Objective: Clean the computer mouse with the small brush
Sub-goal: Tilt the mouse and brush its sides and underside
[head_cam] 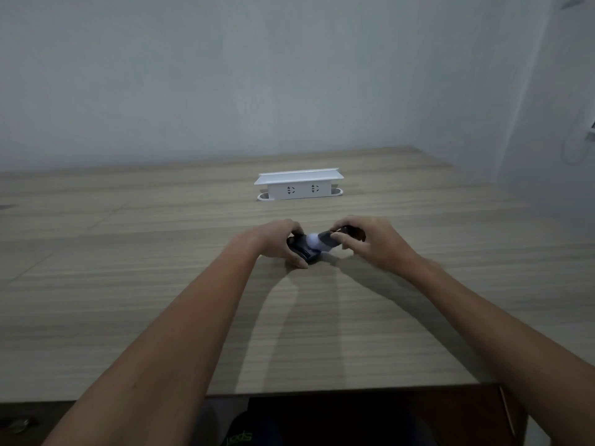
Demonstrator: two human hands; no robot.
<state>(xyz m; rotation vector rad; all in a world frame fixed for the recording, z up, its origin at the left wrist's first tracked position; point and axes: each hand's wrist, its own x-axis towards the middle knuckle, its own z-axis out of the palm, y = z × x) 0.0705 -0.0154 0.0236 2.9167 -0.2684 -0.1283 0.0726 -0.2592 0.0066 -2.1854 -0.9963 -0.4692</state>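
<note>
A black computer mouse (304,251) lies on the wooden desk (161,284) in the middle of the view. My left hand (278,241) grips it from the left side, thumb along its near edge. My right hand (367,241) holds a small brush (325,240) with a dark handle and a pale, blurred bristle head. The bristles rest on top of the mouse. Most of the mouse's far side is hidden by my fingers.
A white pop-up socket box (299,185) stands on the desk behind the hands, close to the grey wall. The desk's front edge (354,389) runs just above my lap. A wall corner lies at the right.
</note>
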